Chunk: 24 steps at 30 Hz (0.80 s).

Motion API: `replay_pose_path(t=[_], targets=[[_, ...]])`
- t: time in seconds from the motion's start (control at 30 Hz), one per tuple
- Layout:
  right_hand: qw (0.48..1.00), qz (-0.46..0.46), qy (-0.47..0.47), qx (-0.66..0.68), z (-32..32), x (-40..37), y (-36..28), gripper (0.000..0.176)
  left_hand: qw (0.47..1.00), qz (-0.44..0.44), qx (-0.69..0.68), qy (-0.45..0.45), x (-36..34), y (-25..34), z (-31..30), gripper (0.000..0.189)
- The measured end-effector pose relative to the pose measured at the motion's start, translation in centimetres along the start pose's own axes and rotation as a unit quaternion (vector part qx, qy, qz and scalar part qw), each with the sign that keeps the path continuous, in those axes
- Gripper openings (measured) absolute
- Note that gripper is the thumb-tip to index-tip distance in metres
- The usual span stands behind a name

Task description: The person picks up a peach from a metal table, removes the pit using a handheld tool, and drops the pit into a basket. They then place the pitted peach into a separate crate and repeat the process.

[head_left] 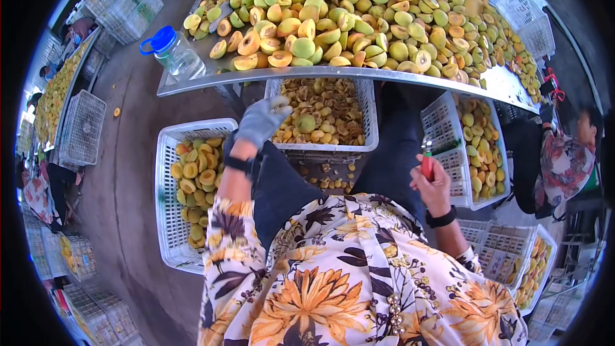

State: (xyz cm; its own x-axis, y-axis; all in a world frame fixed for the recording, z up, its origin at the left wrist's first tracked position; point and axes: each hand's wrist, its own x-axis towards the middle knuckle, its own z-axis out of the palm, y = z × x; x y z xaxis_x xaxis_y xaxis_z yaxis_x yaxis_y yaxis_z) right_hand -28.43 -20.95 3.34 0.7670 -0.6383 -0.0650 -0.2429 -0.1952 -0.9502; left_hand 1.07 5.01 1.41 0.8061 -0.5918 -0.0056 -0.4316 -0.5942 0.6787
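The right hand (437,184) is closed around a red-handled tool (427,165), its metal tip pointing to the far side, near the right-hand crate (447,138). The left hand (259,120), in a grey glove, hangs at the near left corner of the middle crate (371,115); its fingers reach over the crate with the tips bent, and I cannot tell whether they pinch anything.

The middle crate, under the near edge of the metal table (269,76), contains yellow-brown fruit pieces (333,106) and one larger greenish fruit (306,122). On the table lies a broad heap of green and yellow fruit (320,22), much of it cut in half. A clear bottle (181,61) with a blue lid leans at the table's left end. The left crate (165,186), just beside the left forearm, holds halved fruit, and the right-hand crate holds more. At the far right sits another person (567,165) in a flowered top.
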Motion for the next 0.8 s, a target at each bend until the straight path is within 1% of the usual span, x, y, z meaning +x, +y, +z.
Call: replay_pose_path(t=[0.03,0.07,0.1,0.13,0.17,0.2,0.27,0.3,0.33,0.4,0.43,0.47,0.5,0.53,0.6,0.63,0.67,0.7,0.73,0.77,0.8], targets=[[1.0,0.01,-0.016,0.007,0.6,0.2,0.1,0.032,0.999,0.008,0.043,-0.024,1.7,0.4,1.2,0.033],[0.999,0.019,-0.024,-0.016,1.2,0.3,-0.1,0.031,0.995,0.006,0.07,-0.075,3.5,0.4,2.4,0.031],[0.999,0.022,-0.036,-0.001,1.7,0.6,0.2,0.031,0.987,0.007,0.097,-0.124,5.4,0.3,3.7,0.03],[0.998,0.024,-0.047,0.015,2.2,0.9,0.6,0.031,0.988,0.004,0.096,-0.124,7.1,0.0,5.3,0.03],[0.998,0.04,-0.054,0.016,2.8,1.0,-0.1,0.031,0.961,-0.008,0.189,-0.2,8.8,-0.5,7.2,0.031],[0.997,0.046,-0.06,0.019,3.2,1.2,0.0,0.031,0.92,-0.018,0.279,-0.274,10.2,-1.5,9.0,0.032],[0.996,0.04,-0.084,0.004,3.7,1.8,0.5,0.031,0.882,-0.088,0.328,-0.328,12.0,-4.9,13.6,0.034],[0.995,0.045,-0.087,-0.003,4.0,2.1,0.5,0.032,0.878,-0.12,0.302,-0.352,12.7,-6.8,15.7,0.036],[0.995,0.05,-0.092,-0.002,4.2,2.5,0.7,0.033,0.856,-0.16,0.275,-0.407,12.6,-7.1,15.9,0.073],[0.99,0.085,-0.107,-0.033,4.5,3.4,0.7,0.033,0.866,-0.156,0.267,-0.392,12.7,-9.5,18.7,0.086],[0.989,0.09,-0.108,-0.034,4.6,3.9,1.0,0.033,0.881,-0.18,0.256,-0.354,11.2,-5.0,16.1,0.087],[0.985,0.1,-0.13,-0.058,4.8,4.4,1.4,0.035,0.879,-0.183,0.255,-0.358,11.7,-7.0,17.8,0.087],[0.979,0.107,-0.152,-0.081,5.2,4.9,1.6,0.037,0.893,-0.22,0.223,-0.323,12.4,-10.1,20.3,0.087],[0.979,0.109,-0.154,-0.08,5.5,5.5,1.7,0.037,0.904,-0.256,0.19,-0.285,12.5,-10.4,20.3,0.087],[0.958,0.125,-0.207,-0.157,6.1,6.5,1.7,0.041,0.912,-0.244,0.192,-0.267,12.6,-10.8,20.0,0.089],[0.961,-0.028,-0.198,-0.193,6.4,7.1,4.3,0.037,0.909,-0.21,0.201,-0.298,12.2,-7.5,16.7,0.08],[0.96,-0.027,-0.201,-0.191,6.6,7.8,5.2,0.037,0.904,-0.176,0.21,-0.328,11.8,-5.6,14.8,0.072],[0.94,-0.093,-0.218,-0.244,6.9,8.9,5.8,0.033,0.916,-0.18,0.206,-0.295,11.8,-6.4,15.1,0.078],[0.914,-0.157,-0.231,-0.294,7.4,9.9,6.0,0.028,0.913,-0.183,0.21,-0.298,11.4,-6.9,14.9,0.078],[0.897,-0.182,-0.24,-0.323,7.9,10.8,6.1,0.023,0.939,-0.206,0.123,-0.248,11.0,-7.4,14.7,0.081],[0.872,-0.197,-0.269,-0.359,8.2,11.8,7.0,0.026,0.954,-0.226,0.035,-0.193,10.7,-7.7,14.5,0.084]])
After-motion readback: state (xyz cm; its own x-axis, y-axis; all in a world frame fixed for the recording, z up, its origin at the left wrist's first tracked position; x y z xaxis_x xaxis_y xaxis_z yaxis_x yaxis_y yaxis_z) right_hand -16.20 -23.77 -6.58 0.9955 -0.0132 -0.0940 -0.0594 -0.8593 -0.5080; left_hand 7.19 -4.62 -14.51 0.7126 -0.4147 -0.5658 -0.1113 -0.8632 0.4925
